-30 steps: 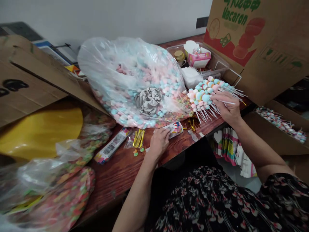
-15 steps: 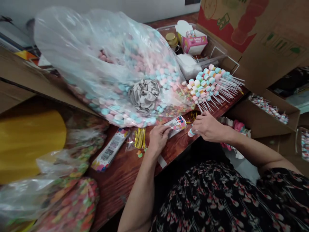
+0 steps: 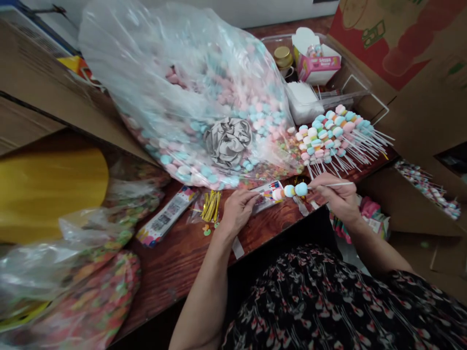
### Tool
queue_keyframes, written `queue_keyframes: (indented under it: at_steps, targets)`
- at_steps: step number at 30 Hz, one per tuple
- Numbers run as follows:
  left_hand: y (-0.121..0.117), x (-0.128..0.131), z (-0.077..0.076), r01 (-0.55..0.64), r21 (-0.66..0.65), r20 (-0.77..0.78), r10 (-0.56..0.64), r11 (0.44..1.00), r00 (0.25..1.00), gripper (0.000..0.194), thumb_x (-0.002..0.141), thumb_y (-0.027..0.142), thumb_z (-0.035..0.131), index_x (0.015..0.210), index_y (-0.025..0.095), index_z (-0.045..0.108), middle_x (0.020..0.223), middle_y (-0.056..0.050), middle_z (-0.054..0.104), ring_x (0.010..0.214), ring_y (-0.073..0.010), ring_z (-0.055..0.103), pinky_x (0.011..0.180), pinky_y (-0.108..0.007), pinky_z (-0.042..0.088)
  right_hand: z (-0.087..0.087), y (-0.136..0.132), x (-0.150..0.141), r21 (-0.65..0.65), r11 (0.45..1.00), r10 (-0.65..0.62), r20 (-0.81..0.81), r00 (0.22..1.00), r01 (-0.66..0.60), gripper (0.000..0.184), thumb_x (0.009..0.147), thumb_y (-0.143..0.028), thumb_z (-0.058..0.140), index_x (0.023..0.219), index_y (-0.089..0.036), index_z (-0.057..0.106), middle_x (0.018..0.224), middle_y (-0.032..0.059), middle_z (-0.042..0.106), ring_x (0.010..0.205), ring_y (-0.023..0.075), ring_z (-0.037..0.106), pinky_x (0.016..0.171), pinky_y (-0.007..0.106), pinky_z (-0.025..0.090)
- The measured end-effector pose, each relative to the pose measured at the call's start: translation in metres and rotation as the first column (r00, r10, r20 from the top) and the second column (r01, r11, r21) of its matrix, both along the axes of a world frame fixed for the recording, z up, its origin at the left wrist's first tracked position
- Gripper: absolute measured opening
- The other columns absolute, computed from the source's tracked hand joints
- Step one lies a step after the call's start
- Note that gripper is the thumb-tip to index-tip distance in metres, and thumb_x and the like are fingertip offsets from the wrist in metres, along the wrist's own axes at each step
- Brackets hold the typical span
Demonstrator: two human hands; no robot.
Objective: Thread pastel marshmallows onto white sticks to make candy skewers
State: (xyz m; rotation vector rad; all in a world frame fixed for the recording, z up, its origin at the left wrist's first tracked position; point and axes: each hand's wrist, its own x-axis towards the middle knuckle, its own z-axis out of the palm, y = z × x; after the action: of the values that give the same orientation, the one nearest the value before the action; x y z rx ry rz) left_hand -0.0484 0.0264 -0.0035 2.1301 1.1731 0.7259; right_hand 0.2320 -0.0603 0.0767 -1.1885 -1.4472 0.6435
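Head view is showing your left hand (image 3: 235, 211) resting over the table (image 3: 175, 277), its thumb and forefinger closing together at the left end of a printed packet (image 3: 263, 203); how firmly they are gripping it, you cannot tell from here. Your right hand (image 3: 337, 199) is holding a marshmallow skewer (image 3: 301, 189) by its white stick, with the fingers clamping on it. The skewer is lying roughly level, its pink and blue pieces pointing toward your left hand and its tip hanging over the right end of the packet. Whether the two are touching, you cannot tell.

Just beyond your right hand, a heap of finished skewers (image 3: 332, 133) is spreading over the table, most sticks pointing toward you or to the right. A big clear bag of marshmallows (image 3: 156, 97) is filling the middle, with a crumpled grey bundle (image 3: 229, 141) sitting against its front. Left of your left hand, gold ties (image 3: 210, 206) are lying near a few loose gummies (image 3: 207, 232), and a stack of printed packets (image 3: 166, 216) is slanting beside them. Behind the heap, a clear tray (image 3: 350, 73) is holding a gold-lidded jar (image 3: 282, 57) and an open pink box (image 3: 321, 65). Bagged gummies (image 3: 102, 291) are lying at far left, beside a yellow sheet (image 3: 54, 194).
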Motion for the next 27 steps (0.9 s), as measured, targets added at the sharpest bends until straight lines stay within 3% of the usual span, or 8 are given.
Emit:
queue_keyframes:
  at_steps: [3, 5, 9, 11, 14, 20, 27]
  targets:
    - [-0.002, 0.002, 0.003, -0.019, -0.032, -0.01, 0.019, 0.999, 1.0, 0.024, 0.091, 0.034, 0.056, 0.094, 0.022, 0.076, 0.083, -0.004, 0.071, 0.08, -0.0175, 0.062, 0.075, -0.03, 0.048, -0.015, 0.01, -0.008, -0.004, 0.994, 0.109, -0.003, 0.994, -0.109, 0.014, 0.089, -0.024, 0.06, 0.092, -0.026, 0.074, 0.085, 0.0024, 0.072, 0.082, 0.0188, 0.066, 0.078, 0.036, 0.053]
    - [-0.004, 0.002, 0.005, -0.031, -0.041, -0.02, 0.03, 0.999, 0.999, 0.023, 0.091, 0.032, 0.055, 0.093, 0.021, 0.076, 0.083, -0.005, 0.07, 0.081, -0.0174, 0.061, 0.076, -0.03, 0.048, -0.02, 0.015, -0.009, -0.015, 0.993, 0.117, -0.045, 0.992, -0.118, 0.014, 0.088, -0.024, 0.061, 0.091, -0.025, 0.075, 0.085, 0.0027, 0.072, 0.081, 0.0186, 0.066, 0.077, 0.035, 0.053]
    - [-0.006, 0.002, 0.007, -0.024, -0.05, -0.041, 0.022, 0.998, 0.999, 0.024, 0.092, 0.031, 0.054, 0.097, 0.022, 0.076, 0.087, -0.005, 0.071, 0.085, -0.0181, 0.061, 0.081, -0.032, 0.048, -0.023, 0.017, -0.002, -0.021, 0.99, -0.136, -0.3, 0.944, 0.136, 0.014, 0.087, -0.026, 0.061, 0.087, -0.026, 0.075, 0.083, 0.0022, 0.071, 0.077, 0.0176, 0.066, 0.072, 0.033, 0.053]
    - [-0.007, 0.001, 0.008, -0.017, -0.051, -0.036, 0.015, 0.999, 0.999, 0.024, 0.093, 0.032, 0.054, 0.097, 0.022, 0.076, 0.089, -0.005, 0.071, 0.088, -0.0186, 0.061, 0.083, -0.032, 0.048, -0.023, 0.015, 0.002, 0.01, 0.972, -0.216, -0.337, 0.917, 0.233, 0.013, 0.086, -0.026, 0.062, 0.085, -0.027, 0.075, 0.08, 0.0021, 0.071, 0.077, 0.0188, 0.066, 0.072, 0.034, 0.054]
    - [-0.007, 0.001, 0.008, -0.022, -0.055, -0.021, 0.021, 0.998, 1.0, 0.025, 0.093, 0.034, 0.054, 0.098, 0.022, 0.076, 0.088, -0.006, 0.07, 0.087, -0.0186, 0.061, 0.083, -0.033, 0.048, -0.025, 0.005, 0.003, 0.072, 0.976, -0.183, -0.245, 0.952, 0.206, 0.013, 0.085, -0.027, 0.062, 0.085, -0.029, 0.075, 0.08, 0.0023, 0.072, 0.081, 0.0224, 0.068, 0.078, 0.041, 0.055]
    - [-0.007, 0.003, 0.007, -0.032, -0.081, -0.034, 0.03, 0.996, 0.999, 0.025, 0.092, 0.034, 0.054, 0.097, 0.022, 0.076, 0.087, -0.005, 0.068, 0.086, -0.0179, 0.06, 0.081, -0.032, 0.048, -0.036, -0.017, -0.003, 0.146, 0.989, -0.016, 0.004, 1.0, 0.015, 0.024, 0.084, -0.018, 0.061, 0.1, -0.032, 0.073, 0.09, 0.0025, 0.075, 0.081, 0.0247, 0.069, 0.081, 0.049, 0.053]
    - [-0.011, 0.001, 0.001, -0.012, -0.02, -0.086, 0.01, 1.0, 0.996, 0.025, 0.094, 0.031, 0.052, 0.098, 0.023, 0.075, 0.088, -0.005, 0.066, 0.087, -0.0179, 0.058, 0.081, -0.031, 0.046, -0.045, -0.011, -0.008, 0.297, 0.946, 0.015, 0.366, 0.931, -0.132, 0.039, 0.077, -0.013, 0.067, 0.109, -0.036, 0.07, 0.098, 0.0011, 0.077, 0.082, 0.0235, 0.067, 0.079, 0.048, 0.048]
